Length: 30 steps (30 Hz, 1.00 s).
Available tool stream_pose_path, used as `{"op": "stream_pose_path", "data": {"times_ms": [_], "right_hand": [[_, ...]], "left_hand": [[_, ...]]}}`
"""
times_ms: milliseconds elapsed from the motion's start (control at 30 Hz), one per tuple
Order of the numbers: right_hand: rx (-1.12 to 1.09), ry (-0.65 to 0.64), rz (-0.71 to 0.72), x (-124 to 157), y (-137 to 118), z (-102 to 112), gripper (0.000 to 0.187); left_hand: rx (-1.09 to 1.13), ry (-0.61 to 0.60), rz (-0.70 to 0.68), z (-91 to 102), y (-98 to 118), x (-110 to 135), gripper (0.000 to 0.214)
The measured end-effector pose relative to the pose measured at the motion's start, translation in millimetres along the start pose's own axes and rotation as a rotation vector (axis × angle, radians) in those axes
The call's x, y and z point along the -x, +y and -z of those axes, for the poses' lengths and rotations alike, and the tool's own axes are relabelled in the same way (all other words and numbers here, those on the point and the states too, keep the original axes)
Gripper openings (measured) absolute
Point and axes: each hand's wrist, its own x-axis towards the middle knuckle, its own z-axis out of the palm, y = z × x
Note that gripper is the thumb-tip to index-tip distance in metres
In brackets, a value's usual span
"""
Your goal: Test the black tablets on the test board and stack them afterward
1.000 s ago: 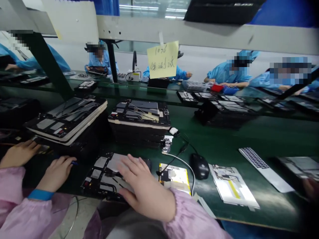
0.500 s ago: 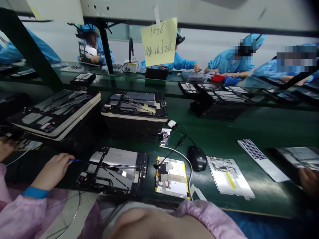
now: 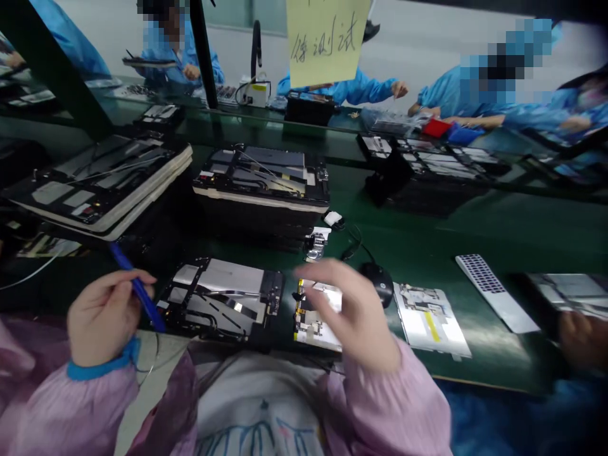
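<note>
My left hand [image 3: 107, 313] is closed around a slim blue pen-like tool [image 3: 139, 291], slanted with its lower end toward the near table edge. Just right of it lies an opened tablet [image 3: 232, 275], its grey inner panels, black cables and small boards exposed. My right hand [image 3: 358, 313] hovers with thumb and fingers apart, slightly blurred, nothing visible in it. Beneath it, partly covered, is a white panel with yellow edges and a circuit board [image 3: 308, 320]. A blue band circles my left wrist.
Stacks of opened tablets [image 3: 261, 171] stand behind. To the right are a black mouse [image 3: 377, 283], a silver panel [image 3: 430, 323], a white keyboard [image 3: 496, 291] and another person's hand [image 3: 582, 335]. A yellow note [image 3: 325, 44] hangs in front; people in blue work beyond the shelf.
My left hand has come nearer and turned, raising the blue tool. My right hand has moved from close below the camera to over the yellow-edged panel. The view has tilted down.
</note>
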Motion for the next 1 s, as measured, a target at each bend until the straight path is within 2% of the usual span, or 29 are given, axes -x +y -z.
{"op": "stream_pose_path", "data": {"times_ms": [67, 133, 200, 233, 300, 367, 500, 600, 700, 833, 900, 1000], "right_hand": [[0.32, 0.204, -0.138, -22.3, 46.5, 7.7, 0.027], [0.509, 0.178, -0.207, -35.9, 87.4, 7.7, 0.042], [0.589, 0.08, -0.199, -38.7, 115.3, 1.0, 0.052], [0.611, 0.049, -0.197, -37.2, 123.8, -3.2, 0.055], [0.632, 0.045, -0.212, -32.1, 133.3, -10.1, 0.057], [0.601, 0.074, -0.232, -27.5, 138.5, -12.8, 0.058], [0.461, 0.056, -0.227, -21.8, 148.4, -10.0, 0.065], [0.423, 0.075, -0.212, -20.4, 150.1, -6.2, 0.075], [0.443, 0.15, -0.173, -21.1, 137.2, -2.7, 0.071], [0.49, 0.174, -0.112, -7.6, 93.9, -9.2, 0.04], [0.518, 0.093, -0.119, 10.2, 68.2, -21.1, 0.032], [0.596, -0.116, -0.198, 41.3, 38.2, -44.7, 0.04]], "left_hand": [[0.287, -0.243, 0.195, -24.4, -1.9, 13.1, 0.03], [0.318, -0.433, 0.323, -44.4, -8.8, 24.7, 0.029], [0.236, -0.569, 0.331, -57.8, -17.6, 34.8, 0.022], [0.175, -0.641, 0.317, -62.0, -21.6, 39.1, 0.027], [0.049, -0.782, 0.278, -66.9, -27.0, 45.0, 0.041], [-0.057, -0.894, 0.265, -69.6, -28.1, 47.0, 0.046], [-0.227, -0.998, 0.166, -74.2, -22.0, 44.4, 0.024], [-0.313, -1.078, 0.027, -77.5, -18.9, 43.1, 0.021], [-0.36, -1.12, -0.043, -80.3, -20.7, 44.4, 0.017], [-0.334, -1.154, -0.076, -77.6, -24.1, 45.8, 0.014], [-0.263, -1.026, -0.042, -68.3, -23.6, 43.8, 0.013], [-0.259, -0.623, -0.1, -43.0, -21.8, 36.3, 0.019]]}}
